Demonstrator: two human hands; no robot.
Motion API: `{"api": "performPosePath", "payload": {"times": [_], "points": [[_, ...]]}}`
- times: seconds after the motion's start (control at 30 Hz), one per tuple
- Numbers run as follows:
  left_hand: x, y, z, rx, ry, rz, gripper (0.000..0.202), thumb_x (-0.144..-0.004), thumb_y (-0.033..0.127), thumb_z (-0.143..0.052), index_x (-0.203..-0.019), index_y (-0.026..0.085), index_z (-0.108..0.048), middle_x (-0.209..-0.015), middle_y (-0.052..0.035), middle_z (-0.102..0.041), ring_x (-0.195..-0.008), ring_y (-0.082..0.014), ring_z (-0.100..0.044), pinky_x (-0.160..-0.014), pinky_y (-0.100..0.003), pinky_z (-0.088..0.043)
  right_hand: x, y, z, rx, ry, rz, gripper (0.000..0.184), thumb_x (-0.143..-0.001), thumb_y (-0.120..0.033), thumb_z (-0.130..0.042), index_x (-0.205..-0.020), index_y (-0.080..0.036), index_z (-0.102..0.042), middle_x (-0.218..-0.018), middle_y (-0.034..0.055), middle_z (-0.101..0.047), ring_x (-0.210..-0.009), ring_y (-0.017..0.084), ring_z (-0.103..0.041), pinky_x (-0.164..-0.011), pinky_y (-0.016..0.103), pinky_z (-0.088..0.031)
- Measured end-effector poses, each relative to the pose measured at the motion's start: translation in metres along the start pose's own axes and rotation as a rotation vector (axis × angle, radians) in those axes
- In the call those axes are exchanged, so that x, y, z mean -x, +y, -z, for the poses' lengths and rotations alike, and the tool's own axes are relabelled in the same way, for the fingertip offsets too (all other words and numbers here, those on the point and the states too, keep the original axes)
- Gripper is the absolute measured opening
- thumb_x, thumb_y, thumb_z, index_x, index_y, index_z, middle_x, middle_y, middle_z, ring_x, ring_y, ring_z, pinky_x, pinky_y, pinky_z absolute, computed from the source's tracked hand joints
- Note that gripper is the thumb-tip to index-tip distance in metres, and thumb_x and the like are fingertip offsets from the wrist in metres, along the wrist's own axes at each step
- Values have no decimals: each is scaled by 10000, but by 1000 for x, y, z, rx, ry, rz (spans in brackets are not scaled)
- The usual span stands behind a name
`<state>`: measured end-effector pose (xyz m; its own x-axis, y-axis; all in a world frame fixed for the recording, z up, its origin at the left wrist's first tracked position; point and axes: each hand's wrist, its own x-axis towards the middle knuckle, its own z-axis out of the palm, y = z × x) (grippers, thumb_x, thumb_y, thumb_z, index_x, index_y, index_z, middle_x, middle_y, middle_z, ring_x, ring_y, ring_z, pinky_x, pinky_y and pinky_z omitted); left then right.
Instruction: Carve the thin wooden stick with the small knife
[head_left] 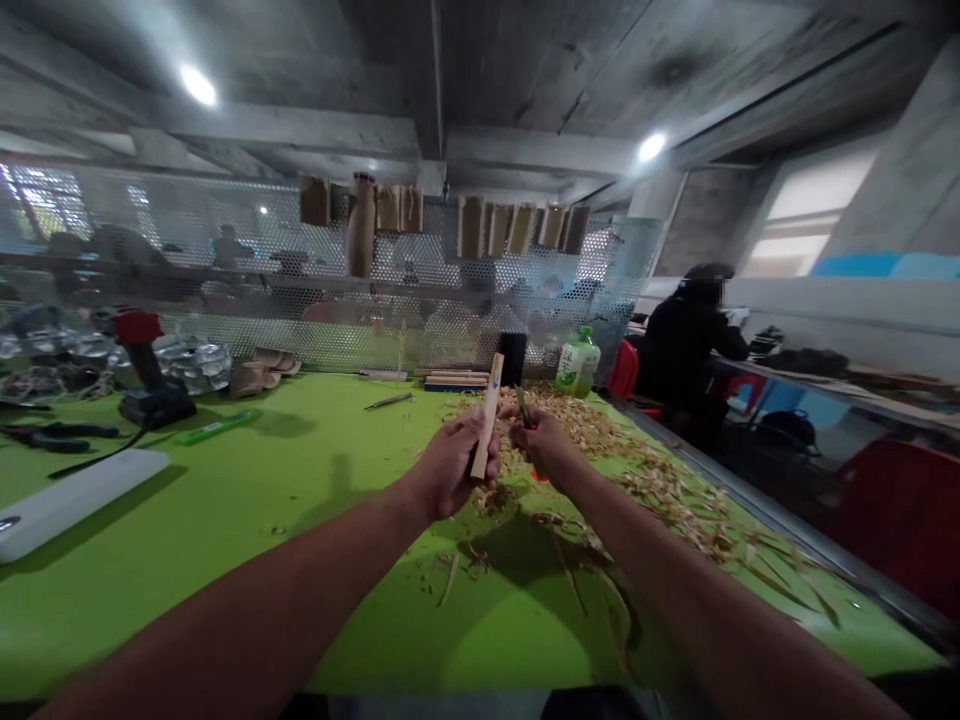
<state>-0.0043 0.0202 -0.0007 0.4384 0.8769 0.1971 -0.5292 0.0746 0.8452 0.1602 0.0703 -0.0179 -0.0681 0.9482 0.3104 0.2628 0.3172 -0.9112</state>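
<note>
1. In the head view, the left hand (pixel 452 462) is closing its fingers around a pale, flat wooden strip (pixel 488 415), which is tilting upward above the table, its lower end showing below the thumb.
2. The right hand (pixel 551 452) is curling round a small knife with a dark blade and red on its handle (pixel 524 410); the blade is pointing up, just beside the strip. Whether they are touching, I cannot tell.
3. Curly, straw-coloured wood shavings (pixel 581 420) are lying beneath and beyond the hands, spreading rightward over the bright green tabletop (pixel 352 590).
4. A green-capped plastic bottle with pale green contents (pixel 577 366) is standing behind the shavings.
5. On the left, a red-and-black cordless drill (pixel 146 375) is standing beyond a long white block (pixel 82 500).
6. At right, a dark-clothed person (pixel 682 335) is sitting at another table.
</note>
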Motion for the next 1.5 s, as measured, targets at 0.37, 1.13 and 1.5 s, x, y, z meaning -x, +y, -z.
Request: {"api": "performPosePath", "payload": {"times": [0.37,1.13,1.5], "points": [[2,-4,0,-203,-34,12,331,-818,357,-614,-1085,185,-517,-612,65,-494,-374,-58,-398,-312,-164,-371,20,-26,1,1027,106,187,291,-881,-243,-420,-1006,-228,-682,-897,79,-728,-758,188,-620,-644,252,-350],[22,1,-25,-251,6,72,665,-712,159,-579,-1370,163,-478,-595,56,-482,-387,-53,-370,-323,-154,-359,-4,-16,36,1193,254,-50,334,-913,-214,-374,-1021,-183,-688,-950,140,-725,-837,235,-665,-668,276,-381],[8,-6,-7,-238,30,41,547,-717,192,-580,-1260,156,-526,-564,74,-446,-362,-57,-358,-308,-166,-356,11,-28,1,1193,88,82,278,-876,-197,-412,-945,-212,-681,-913,97,-733,-810,209,-663,-638,259,-362]]}}
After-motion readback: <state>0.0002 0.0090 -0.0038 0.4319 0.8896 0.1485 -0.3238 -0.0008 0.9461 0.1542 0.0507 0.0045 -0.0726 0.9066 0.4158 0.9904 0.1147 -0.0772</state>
